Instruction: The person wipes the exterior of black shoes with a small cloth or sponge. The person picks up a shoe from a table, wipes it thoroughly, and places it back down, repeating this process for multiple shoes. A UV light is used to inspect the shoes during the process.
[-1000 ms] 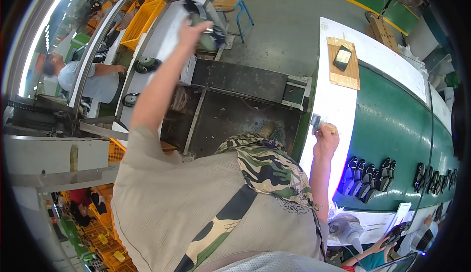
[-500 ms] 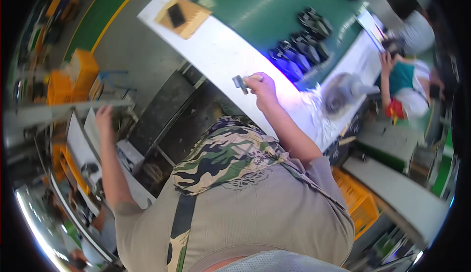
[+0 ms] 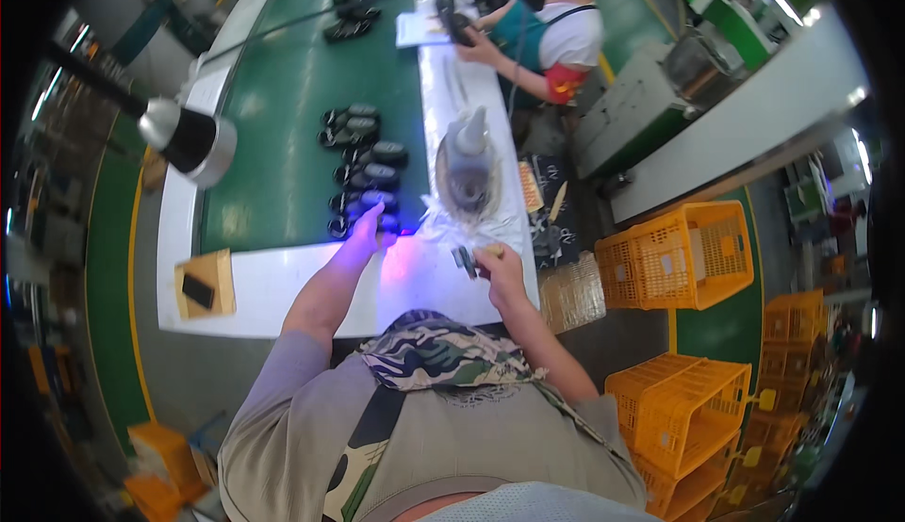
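My left hand (image 3: 372, 228) reaches to the near end of the green conveyor belt (image 3: 273, 178). Its fingers are stretched out at the closest pair of black shoes (image 3: 351, 203), lit blue-violet; whether they touch a shoe is unclear. In my right hand (image 3: 501, 272) is a small brush-like tool (image 3: 465, 261) with a dark grey head; the fingers wrap round its handle. This hand is above the white table edge, just below a plastic-covered bowl (image 3: 468, 183) with a pale bottle-shaped piece (image 3: 468, 131) on it.
More dark shoes (image 3: 354, 18) lie farther up the belt. A dark phone (image 3: 198, 291) rests on cardboard (image 3: 222, 282) at left. A lamp-like black and silver fixture (image 3: 193, 140) hangs over the belt's left. Yellow crates (image 3: 674, 256) stand at right. A co-worker (image 3: 556, 37) handles a dark shoe.
My view and body have turned right to face the belt. My left hand has come from the far left to the shoes. My right hand still holds the tool.
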The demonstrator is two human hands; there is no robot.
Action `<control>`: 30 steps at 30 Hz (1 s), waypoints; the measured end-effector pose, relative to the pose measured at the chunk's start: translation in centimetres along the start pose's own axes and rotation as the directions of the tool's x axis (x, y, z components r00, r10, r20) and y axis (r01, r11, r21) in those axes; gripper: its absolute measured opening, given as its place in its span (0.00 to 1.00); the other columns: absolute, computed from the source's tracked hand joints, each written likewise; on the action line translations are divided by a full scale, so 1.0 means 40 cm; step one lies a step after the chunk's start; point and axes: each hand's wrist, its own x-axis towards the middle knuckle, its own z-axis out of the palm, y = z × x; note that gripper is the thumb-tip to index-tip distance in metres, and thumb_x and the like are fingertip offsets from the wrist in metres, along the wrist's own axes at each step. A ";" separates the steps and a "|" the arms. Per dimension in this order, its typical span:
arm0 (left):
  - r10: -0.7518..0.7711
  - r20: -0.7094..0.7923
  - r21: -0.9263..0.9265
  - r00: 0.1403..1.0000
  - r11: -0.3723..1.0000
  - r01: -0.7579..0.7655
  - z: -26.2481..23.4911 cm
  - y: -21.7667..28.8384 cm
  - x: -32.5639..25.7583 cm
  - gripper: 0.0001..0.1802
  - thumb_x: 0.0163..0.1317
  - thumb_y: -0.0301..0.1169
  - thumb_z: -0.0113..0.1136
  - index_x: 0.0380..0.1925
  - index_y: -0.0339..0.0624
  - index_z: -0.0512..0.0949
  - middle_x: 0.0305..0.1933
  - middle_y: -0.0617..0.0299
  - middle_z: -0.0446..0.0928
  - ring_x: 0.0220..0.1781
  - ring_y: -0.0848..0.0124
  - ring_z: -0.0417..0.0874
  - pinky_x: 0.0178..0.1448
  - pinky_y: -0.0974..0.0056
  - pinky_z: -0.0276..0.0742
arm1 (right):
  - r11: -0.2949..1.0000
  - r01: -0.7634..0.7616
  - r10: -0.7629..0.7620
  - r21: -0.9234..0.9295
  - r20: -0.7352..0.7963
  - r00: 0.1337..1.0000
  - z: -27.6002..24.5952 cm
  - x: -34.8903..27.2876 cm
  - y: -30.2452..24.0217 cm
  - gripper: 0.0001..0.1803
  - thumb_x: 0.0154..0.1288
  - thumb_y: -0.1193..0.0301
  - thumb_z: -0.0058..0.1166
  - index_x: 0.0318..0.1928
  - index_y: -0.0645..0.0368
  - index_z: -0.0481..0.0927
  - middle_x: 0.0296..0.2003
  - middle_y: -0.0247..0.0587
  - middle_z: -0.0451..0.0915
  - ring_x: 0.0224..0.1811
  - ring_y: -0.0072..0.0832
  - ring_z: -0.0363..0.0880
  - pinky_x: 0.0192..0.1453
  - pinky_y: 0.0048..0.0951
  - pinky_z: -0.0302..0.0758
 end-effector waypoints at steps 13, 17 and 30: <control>0.553 -0.046 0.679 0.832 0.628 -0.380 0.002 0.023 0.123 0.18 0.66 0.44 0.53 0.48 0.43 0.72 0.43 0.54 0.75 0.38 0.57 0.79 0.41 0.50 0.79 | 0.986 0.116 -0.087 0.118 -0.231 0.969 0.034 -0.117 0.058 0.09 0.60 0.74 0.63 0.31 0.56 0.73 0.25 0.34 0.78 0.22 0.22 0.76 0.27 0.26 0.77; -0.062 -0.453 -0.200 0.889 0.979 -0.034 0.048 0.049 0.094 0.39 0.59 0.58 0.60 0.58 0.36 0.68 0.51 0.48 0.75 0.48 0.52 0.81 0.51 0.44 0.78 | 0.985 0.123 -0.080 0.122 -0.308 0.948 0.025 -0.158 0.064 0.10 0.60 0.74 0.64 0.33 0.56 0.73 0.25 0.33 0.76 0.22 0.22 0.75 0.28 0.27 0.77; -0.061 -0.461 -0.279 0.885 0.957 -0.079 0.062 0.052 0.022 0.14 0.58 0.33 0.59 0.41 0.37 0.74 0.38 0.52 0.76 0.38 0.52 0.80 0.48 0.48 0.79 | 0.981 0.132 -0.065 0.144 -0.397 0.915 0.071 -0.228 0.124 0.09 0.61 0.74 0.62 0.32 0.57 0.73 0.25 0.33 0.75 0.23 0.22 0.75 0.28 0.28 0.78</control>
